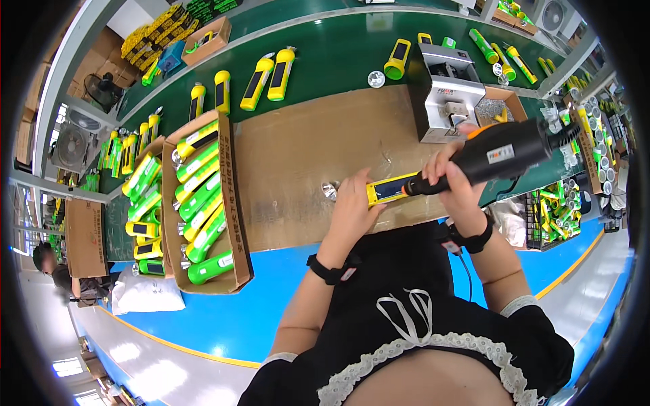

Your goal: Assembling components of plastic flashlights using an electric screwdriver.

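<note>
A yellow flashlight (387, 190) with a dark panel along its side lies across the cardboard sheet in front of me. My left hand (353, 206) is closed round its head end, and the shiny reflector (330, 190) shows just left of my fingers. In my right hand (455, 186) is a black electric screwdriver (502, 154) with an orange part, held nearly level. Its tip points left and meets the flashlight's right end; the exact contact point is too small to make out.
Left of the cardboard sheet (291, 142) stands a carton (233, 196) of green and yellow flashlights. A grey metal machine (433, 95) sits beyond my right hand, beside a small box of screws (497, 108). Several flashlights (257, 83) stand along the back of the green bench. A black crate (535, 227) is at the right.
</note>
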The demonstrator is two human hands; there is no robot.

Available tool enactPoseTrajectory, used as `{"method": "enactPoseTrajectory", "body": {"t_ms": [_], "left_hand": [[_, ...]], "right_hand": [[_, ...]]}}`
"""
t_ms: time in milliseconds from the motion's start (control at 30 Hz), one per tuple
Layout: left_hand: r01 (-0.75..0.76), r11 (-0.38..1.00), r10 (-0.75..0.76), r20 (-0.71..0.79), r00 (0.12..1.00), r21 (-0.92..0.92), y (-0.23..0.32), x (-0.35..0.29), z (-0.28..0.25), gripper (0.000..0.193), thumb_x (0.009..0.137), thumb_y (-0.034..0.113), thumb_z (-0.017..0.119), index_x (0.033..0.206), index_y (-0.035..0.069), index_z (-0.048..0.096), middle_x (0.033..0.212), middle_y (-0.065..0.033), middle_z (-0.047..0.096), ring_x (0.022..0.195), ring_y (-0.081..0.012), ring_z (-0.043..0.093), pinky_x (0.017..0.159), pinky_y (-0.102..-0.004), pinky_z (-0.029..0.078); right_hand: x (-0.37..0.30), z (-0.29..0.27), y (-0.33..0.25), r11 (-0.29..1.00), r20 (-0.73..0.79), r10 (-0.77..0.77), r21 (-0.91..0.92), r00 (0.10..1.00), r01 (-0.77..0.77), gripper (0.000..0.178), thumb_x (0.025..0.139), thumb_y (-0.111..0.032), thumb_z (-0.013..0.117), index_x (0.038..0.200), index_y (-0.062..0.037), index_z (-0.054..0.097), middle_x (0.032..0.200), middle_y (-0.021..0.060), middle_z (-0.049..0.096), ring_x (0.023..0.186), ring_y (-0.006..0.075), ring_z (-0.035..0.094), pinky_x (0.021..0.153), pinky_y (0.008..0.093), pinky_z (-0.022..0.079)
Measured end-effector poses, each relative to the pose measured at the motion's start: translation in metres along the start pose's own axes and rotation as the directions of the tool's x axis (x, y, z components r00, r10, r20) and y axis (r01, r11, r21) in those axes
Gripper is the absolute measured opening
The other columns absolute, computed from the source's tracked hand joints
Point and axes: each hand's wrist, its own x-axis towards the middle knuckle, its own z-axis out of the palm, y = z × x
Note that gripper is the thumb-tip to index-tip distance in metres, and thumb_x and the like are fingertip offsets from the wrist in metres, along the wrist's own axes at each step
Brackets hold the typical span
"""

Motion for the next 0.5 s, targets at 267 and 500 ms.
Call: {"method": "enactPoseTrajectory", "body": {"t_ms": [267,500], "left_hand": [[0.015,1.000,-0.014,-0.029,0.999,0.012,0.002,0.001,-0.002,0.075,0.059,0.011,0.079,0.123,-0.002,0.041,0.100,-0.0150,0.056,0.096,-0.0333,0.050,0.087,-0.0417,0.040],[-0.002,0.999,0.005,-0.108,0.994,0.034,-0.013,-0.012,0.012,0.079,0.057,0.013,0.079,0.124,-0.002,0.042,0.111,-0.0204,0.052,0.102,-0.0378,0.048,0.090,-0.0455,0.040]], "right_hand": [[-0.017,0.028,0.023,0.995,0.050,0.078,-0.072,0.996,-0.075,0.055,0.085,-0.004,0.057,0.130,-0.0058,0.025,0.074,0.0066,0.050,0.063,0.0160,0.053,0.065,0.0323,0.046],[-0.030,0.027,0.039,0.939,-0.058,0.118,-0.317,0.991,-0.130,0.052,0.083,0.004,0.051,0.129,0.0000,0.028,0.074,0.0051,0.050,0.063,0.0125,0.053,0.064,0.0271,0.047]]}}
